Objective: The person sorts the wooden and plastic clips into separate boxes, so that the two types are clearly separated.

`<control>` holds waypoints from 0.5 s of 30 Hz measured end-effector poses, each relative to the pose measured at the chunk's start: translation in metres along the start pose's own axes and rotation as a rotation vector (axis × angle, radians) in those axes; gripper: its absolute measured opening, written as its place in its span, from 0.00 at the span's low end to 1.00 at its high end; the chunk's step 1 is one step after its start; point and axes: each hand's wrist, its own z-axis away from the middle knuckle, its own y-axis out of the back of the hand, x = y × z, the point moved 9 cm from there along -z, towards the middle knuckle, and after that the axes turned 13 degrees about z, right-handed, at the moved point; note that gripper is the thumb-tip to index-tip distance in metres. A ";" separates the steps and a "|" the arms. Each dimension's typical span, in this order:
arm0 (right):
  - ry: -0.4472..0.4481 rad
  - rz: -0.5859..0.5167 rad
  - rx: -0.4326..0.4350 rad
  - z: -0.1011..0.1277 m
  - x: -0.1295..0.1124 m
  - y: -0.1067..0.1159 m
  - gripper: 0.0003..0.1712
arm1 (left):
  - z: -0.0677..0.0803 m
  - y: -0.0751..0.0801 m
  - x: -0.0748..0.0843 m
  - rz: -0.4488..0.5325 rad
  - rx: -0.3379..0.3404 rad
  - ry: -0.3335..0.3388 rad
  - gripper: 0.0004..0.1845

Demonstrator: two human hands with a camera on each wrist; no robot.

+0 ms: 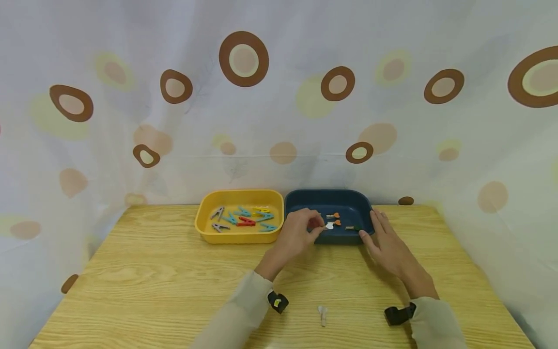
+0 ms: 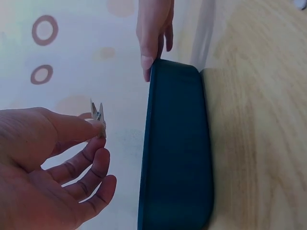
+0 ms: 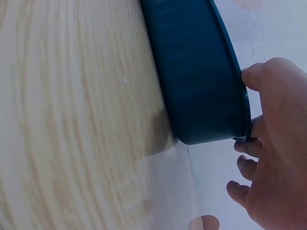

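Over the blue tray (image 1: 301,201), the left hand (image 1: 298,232) pinches a small clip (image 2: 98,115), maybe wooden. Right hand (image 1: 388,242) rests flat on the tray's rim, steadying it. Best: keep pinching firmly.

Staged tabletop recording booth rather than a lived-in room. A light wooden table (image 1: 174,291) is enclosed at its back and both side edges by a hung white curtain (image 1: 279,121) printed with brown and yellow circles. Two plastic trays, yellow (image 1: 205,220) and dark blue (image 1: 348,198), sit at the far edge.
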 end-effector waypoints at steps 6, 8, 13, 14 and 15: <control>-0.002 -0.005 0.012 0.003 0.001 0.001 0.47 | -0.021 -0.004 -0.003 0.007 -0.021 0.042 0.02; -0.001 -0.004 0.015 0.002 0.001 0.002 0.47 | -0.027 -0.005 -0.004 0.008 -0.026 0.041 0.02; -0.010 -0.002 0.010 0.002 0.001 0.001 0.47 | -0.041 -0.013 -0.004 0.007 -0.039 0.025 0.02; -0.011 -0.002 0.010 0.002 0.002 0.001 0.47 | -0.044 -0.015 -0.004 0.004 -0.043 0.021 0.02; -0.012 -0.001 0.012 0.002 0.002 0.001 0.47 | -0.047 -0.017 -0.004 0.004 -0.049 0.020 0.02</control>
